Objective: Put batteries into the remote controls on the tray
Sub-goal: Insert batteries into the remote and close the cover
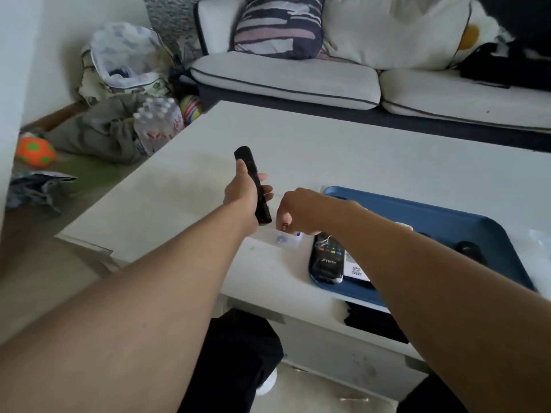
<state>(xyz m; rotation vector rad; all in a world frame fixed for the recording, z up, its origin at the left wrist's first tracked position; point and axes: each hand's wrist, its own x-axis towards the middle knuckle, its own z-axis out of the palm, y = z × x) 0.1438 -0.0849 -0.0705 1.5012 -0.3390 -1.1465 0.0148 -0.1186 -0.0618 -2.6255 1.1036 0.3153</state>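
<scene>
Indoors, white table before a sofa — left hand grips black remote, right hand curled — contents unclear.

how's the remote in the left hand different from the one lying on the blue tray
The held remote is gripped by the left hand above the white table; the tray remote lies flat on the blue tray. The held remote shows a plain black side, while the tray remote lies buttons up, with coloured keys and white lettering. The held one looks slimmer. Both are black and long.
</scene>
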